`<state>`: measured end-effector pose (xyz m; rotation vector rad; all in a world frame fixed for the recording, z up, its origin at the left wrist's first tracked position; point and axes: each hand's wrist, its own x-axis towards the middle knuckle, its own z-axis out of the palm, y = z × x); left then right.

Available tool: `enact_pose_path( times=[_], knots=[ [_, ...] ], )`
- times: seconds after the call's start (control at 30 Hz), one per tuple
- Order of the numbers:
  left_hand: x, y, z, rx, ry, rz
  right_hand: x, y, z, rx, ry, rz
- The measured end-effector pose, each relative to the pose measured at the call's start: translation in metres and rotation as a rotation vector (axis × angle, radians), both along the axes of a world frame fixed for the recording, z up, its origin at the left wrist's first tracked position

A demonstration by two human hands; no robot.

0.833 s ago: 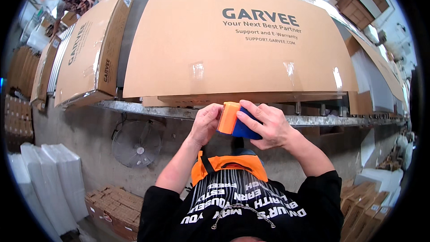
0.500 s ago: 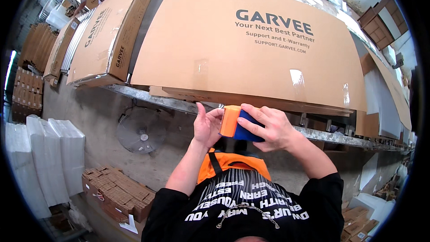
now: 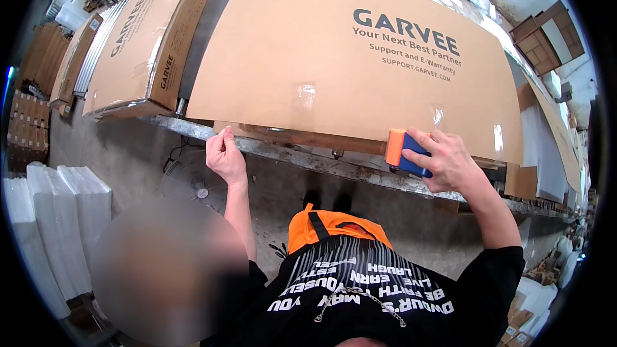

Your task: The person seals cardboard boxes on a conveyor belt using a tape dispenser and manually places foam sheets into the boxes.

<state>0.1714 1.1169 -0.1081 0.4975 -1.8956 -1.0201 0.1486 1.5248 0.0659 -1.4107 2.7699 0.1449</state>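
Note:
A large brown cardboard carton [image 3: 270, 45] lies flat across the bench in front of me. My right hand [image 3: 443, 160] grips an orange and blue tape dispenser [image 3: 411, 154] at the carton's near edge, right of the middle. My left hand [image 3: 226, 157] is pinched closed below the carton's near left corner. A glossy strip of clear packing tape [image 3: 308, 140] appears to stretch between the two hands along the carton's near side. The tape's end in my left fingers is too small to see clearly.
Another closed carton [image 3: 138, 45] lies to the left. The metal bench edge [image 3: 283, 160] runs below the cartons. White wrapped slabs [image 3: 71, 225] stand at the left. A blurred round patch [image 3: 170, 273] hides the lower left. Cardboard sheets [image 3: 553, 128] lean at the right.
My hands have moved apart: the right went right with the tape dispenser, the left went left and closed into a pinch. The blurred patch has appeared at the lower left.

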Motion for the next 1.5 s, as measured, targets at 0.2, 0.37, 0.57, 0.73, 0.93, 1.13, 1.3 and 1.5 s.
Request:
enact_pose_path(
  times=[0.2,0.37,0.57,0.73,0.93,1.13,1.3,1.5],
  knots=[
    [-0.017,-0.001,-0.009,-0.057,-0.133,0.077,-0.003,-0.02,-0.001,0.078,-0.084,-0.094],
    [-0.029,-0.001,0.029,0.138,-0.351,0.45,-0.006,-0.038,0.002,0.149,-0.117,-0.155],
    [-0.035,0.016,-0.005,-0.786,-0.088,0.143,-0.007,-0.051,0.015,0.171,-0.238,-0.155],
    [-0.048,0.053,-0.008,-0.908,-0.06,-0.239,-0.021,-0.059,0.014,0.168,-0.384,-0.03],
    [-0.05,-0.003,-0.032,-0.956,-0.31,-0.269,-0.007,0.051,-0.06,-0.01,-0.355,-0.092],
    [-0.065,0.084,-0.052,-1.102,-0.695,-0.268,0.021,0.348,-0.04,0.434,-0.284,-0.597],
    [-0.074,0.443,-0.015,-1.114,-0.334,-0.992,0.053,0.384,-0.024,0.358,-0.081,-0.564],
    [-0.056,0.604,0.028,-1.242,-0.432,-1.184,0.04,0.333,-0.029,0.507,-0.208,-0.618]
  ],
)
